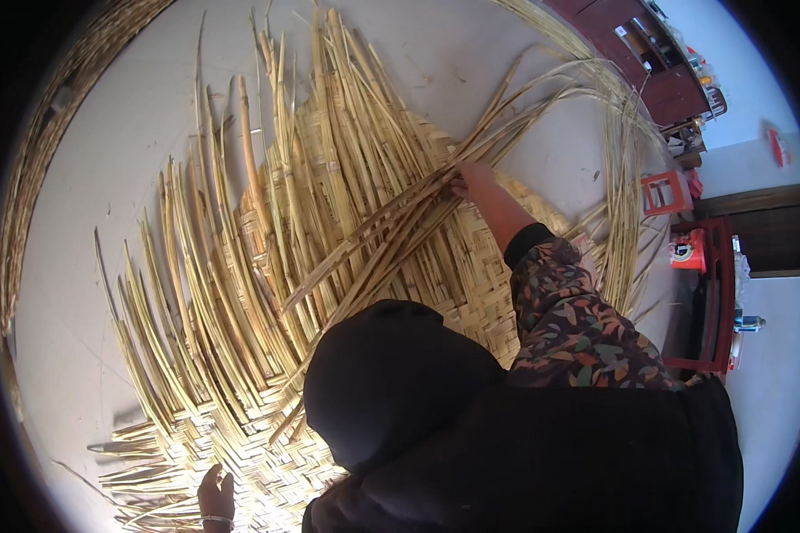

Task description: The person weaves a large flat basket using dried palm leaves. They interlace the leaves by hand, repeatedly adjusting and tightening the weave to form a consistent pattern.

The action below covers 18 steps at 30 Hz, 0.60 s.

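Observation:
A woven reed mat [471, 311] spreads across the floor, with long, loose reed strips [364, 169] fanning out from its far edge. My right hand [476, 180], its arm in a leaf-patterned sleeve, is closed around a bundle of reed strips [391, 218] lying slantwise over the others. The bundle runs from the upper right down toward the middle. At the lower left my left hand [216, 494], with a band at the wrist, is low over the brightly lit weave, thumb apart from the curved fingers. Nothing shows in it.
A large black rounded shape [400, 391] and black clothing hide the lower middle and right. More loose strips [622, 178] lie at the right. Beyond them stand a red stool [667, 193], a dark red cabinet [649, 53] and a red bucket [687, 250].

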Available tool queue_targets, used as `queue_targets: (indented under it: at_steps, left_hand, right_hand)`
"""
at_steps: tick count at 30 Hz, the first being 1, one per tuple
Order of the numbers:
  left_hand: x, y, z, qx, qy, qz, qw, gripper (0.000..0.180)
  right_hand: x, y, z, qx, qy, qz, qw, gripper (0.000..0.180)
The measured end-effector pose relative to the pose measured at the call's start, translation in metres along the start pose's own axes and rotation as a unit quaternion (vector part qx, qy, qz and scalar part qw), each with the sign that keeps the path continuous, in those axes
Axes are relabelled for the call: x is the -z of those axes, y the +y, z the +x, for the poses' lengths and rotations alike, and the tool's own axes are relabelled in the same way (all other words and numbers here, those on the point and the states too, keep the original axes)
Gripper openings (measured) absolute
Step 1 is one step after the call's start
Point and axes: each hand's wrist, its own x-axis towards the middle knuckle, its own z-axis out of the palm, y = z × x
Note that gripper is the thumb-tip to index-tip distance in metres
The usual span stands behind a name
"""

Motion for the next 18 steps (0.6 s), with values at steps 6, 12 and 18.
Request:
queue_targets:
  at_steps: [6, 12, 18]
  left_hand:
    - [-0.005, -0.015, -0.004, 0.036, -0.009, -0.018, 0.999, 0.034]
    - [-0.006, -0.025, -0.003, 0.044, -0.013, 0.016, 0.999, 0.034]
    - [-0.010, -0.006, 0.001, 0.065, -0.005, -0.024, 0.998, 0.032]
  right_hand:
    - [0.004, -0.015, -0.039, 0.515, 0.125, -0.501, 0.684, 0.033]
    - [-0.009, -0.038, -0.041, 0.498, -0.008, -0.751, 0.434, 0.036]
    - [0.006, -0.052, -0.051, 0.430, -0.121, -0.784, 0.432, 0.028]
